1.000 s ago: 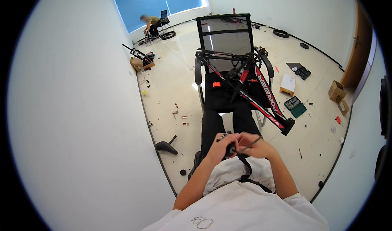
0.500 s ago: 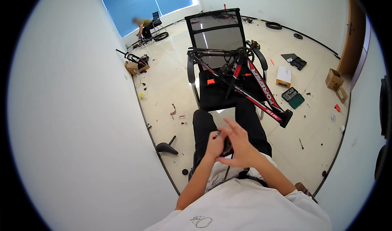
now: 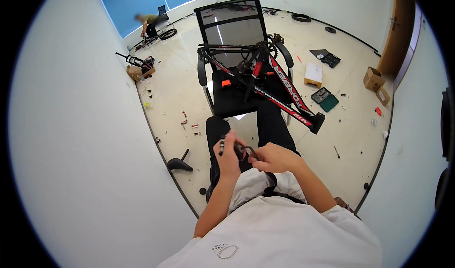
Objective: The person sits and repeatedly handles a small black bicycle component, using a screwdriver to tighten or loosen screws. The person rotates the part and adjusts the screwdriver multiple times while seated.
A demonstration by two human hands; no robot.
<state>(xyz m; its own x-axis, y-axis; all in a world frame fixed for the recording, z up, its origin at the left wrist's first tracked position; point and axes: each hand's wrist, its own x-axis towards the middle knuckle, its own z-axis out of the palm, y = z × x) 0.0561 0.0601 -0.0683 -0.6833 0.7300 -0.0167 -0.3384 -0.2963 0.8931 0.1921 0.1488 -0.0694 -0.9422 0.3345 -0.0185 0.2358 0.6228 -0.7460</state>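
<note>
Above my lap, my left hand (image 3: 229, 158) is closed around a small dark bike part (image 3: 240, 151) with a ridged black-and-silver end. My right hand (image 3: 280, 158) pinches a thin, dark bent rod (image 3: 250, 149), whose other end meets that part. Whether the rod is a hex key or a piece of cable is unclear, as fingers cover much of it. In front of my knees, a black, red and white bicycle frame (image 3: 289, 92) lies across the seat and armrests of a black mesh chair (image 3: 232, 99). An orange object (image 3: 226, 83) rests on the seat.
A saddle with seatpost (image 3: 180, 164) lies on the floor by the left wall. To the right are a green socket case (image 3: 328, 103), cardboard boxes (image 3: 373, 79) and scattered small parts. A fork (image 3: 137, 60) stands far left. Another person (image 3: 150, 23) bends over at the back.
My hands have drawn apart slightly; the right hand has lowered from over the left and now pinches the bent rod. The view has shifted, moving the room left and up in the picture.
</note>
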